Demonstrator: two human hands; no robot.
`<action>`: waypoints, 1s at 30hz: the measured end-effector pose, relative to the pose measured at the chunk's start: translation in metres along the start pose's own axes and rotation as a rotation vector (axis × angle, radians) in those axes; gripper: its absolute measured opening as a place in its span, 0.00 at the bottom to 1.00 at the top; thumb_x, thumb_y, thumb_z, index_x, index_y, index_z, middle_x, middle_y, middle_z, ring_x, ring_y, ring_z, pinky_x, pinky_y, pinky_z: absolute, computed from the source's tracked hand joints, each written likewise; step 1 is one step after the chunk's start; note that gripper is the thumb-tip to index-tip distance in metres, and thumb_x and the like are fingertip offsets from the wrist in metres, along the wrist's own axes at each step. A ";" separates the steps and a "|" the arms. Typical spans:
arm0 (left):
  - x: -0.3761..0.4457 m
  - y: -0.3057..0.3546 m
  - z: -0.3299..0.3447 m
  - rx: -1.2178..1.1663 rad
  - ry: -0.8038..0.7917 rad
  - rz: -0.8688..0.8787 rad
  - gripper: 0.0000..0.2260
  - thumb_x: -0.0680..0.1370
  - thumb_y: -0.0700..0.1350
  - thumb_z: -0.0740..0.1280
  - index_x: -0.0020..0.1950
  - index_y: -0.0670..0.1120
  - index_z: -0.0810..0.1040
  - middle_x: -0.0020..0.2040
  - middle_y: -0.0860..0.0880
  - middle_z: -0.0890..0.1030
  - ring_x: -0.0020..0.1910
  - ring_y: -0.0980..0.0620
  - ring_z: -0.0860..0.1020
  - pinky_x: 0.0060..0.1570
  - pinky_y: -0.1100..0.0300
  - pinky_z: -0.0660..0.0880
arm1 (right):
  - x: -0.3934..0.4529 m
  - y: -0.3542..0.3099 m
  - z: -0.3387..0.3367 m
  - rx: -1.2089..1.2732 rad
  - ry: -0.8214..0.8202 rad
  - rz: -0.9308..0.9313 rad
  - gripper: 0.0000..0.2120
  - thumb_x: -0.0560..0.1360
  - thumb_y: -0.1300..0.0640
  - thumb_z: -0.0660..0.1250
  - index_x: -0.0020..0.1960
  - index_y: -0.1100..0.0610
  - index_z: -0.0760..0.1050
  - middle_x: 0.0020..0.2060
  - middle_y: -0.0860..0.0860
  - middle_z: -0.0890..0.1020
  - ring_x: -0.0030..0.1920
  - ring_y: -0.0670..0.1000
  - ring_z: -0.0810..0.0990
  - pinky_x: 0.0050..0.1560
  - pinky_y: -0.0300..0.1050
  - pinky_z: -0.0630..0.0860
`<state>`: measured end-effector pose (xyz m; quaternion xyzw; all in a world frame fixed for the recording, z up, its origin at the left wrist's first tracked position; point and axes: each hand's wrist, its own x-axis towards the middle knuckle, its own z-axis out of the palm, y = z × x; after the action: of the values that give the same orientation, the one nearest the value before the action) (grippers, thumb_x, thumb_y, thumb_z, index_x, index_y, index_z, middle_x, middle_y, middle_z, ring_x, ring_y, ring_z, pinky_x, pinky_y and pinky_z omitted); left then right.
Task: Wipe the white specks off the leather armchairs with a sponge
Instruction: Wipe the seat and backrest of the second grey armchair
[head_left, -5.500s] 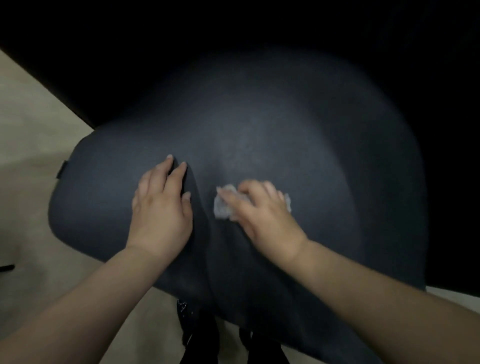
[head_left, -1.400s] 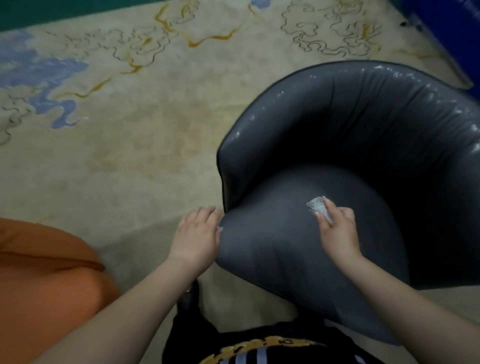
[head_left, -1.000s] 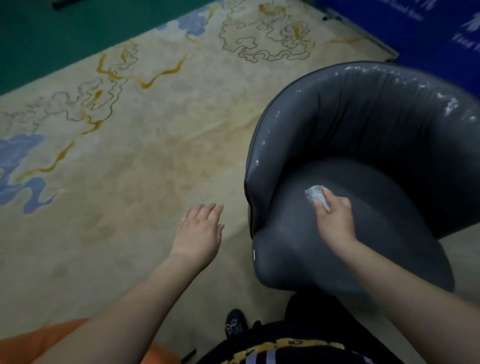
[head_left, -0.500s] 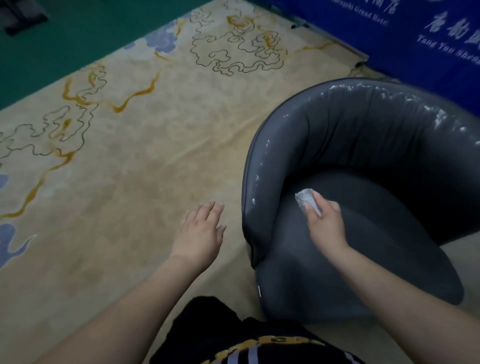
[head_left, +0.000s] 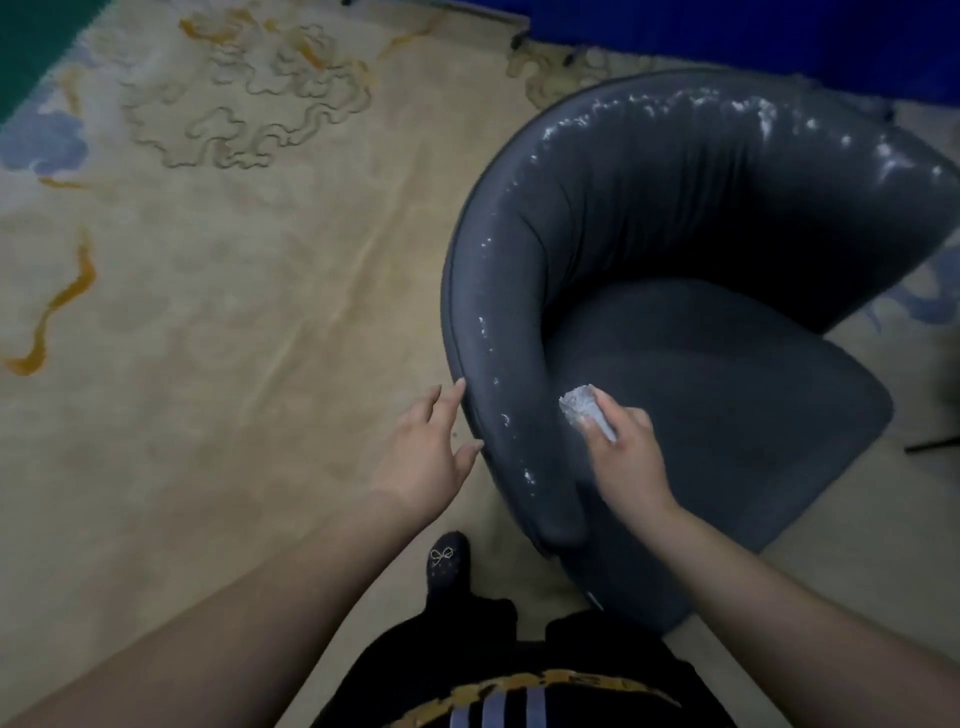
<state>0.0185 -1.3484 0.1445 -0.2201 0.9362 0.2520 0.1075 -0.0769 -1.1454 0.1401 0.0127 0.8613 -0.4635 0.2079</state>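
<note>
Head view: the dark grey leather tub armchair (head_left: 675, 322) stands just ahead; white specks (head_left: 503, 418) run along its near arm, between the hands. The right hand (head_left: 621, 447), pinching a crumpled white sponge (head_left: 581, 404), is nearer them; the left hand (head_left: 428, 452), fingers spread, touches the arm's outer side

We see 2 bare forearms with no sleeves, watch or rings, ending in the left hand (head_left: 426, 452) and the right hand (head_left: 626, 457), both with short, unpainted nails. Below them we see a black garment (head_left: 519, 670) with a yellow-gold patterned band and 3 pale stripes at its lower edge. We also see 1 black shoe (head_left: 448, 564) bearing a small silver bow.
</note>
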 end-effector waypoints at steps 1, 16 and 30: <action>0.008 -0.003 0.001 0.003 -0.018 0.025 0.32 0.78 0.58 0.63 0.78 0.55 0.52 0.77 0.46 0.58 0.74 0.45 0.59 0.70 0.54 0.59 | -0.004 0.000 0.006 0.000 0.023 0.017 0.19 0.79 0.55 0.62 0.70 0.50 0.70 0.52 0.47 0.69 0.47 0.32 0.71 0.43 0.15 0.59; 0.036 0.001 -0.013 0.189 -0.002 0.201 0.35 0.74 0.64 0.65 0.75 0.48 0.59 0.69 0.48 0.70 0.64 0.46 0.71 0.62 0.54 0.69 | -0.049 0.007 0.012 0.049 0.175 0.123 0.20 0.80 0.55 0.61 0.72 0.51 0.68 0.54 0.48 0.69 0.48 0.38 0.71 0.43 0.15 0.60; 0.086 -0.016 -0.032 0.152 -0.170 0.214 0.57 0.64 0.70 0.69 0.78 0.49 0.37 0.73 0.45 0.62 0.66 0.45 0.70 0.58 0.52 0.71 | -0.049 -0.008 0.093 -0.102 0.358 -0.042 0.23 0.77 0.57 0.67 0.72 0.53 0.69 0.51 0.50 0.69 0.52 0.48 0.71 0.60 0.33 0.66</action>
<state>-0.0525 -1.4077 0.1382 -0.0882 0.9582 0.2083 0.1750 -0.0017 -1.2167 0.1199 0.0664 0.9069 -0.4140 0.0418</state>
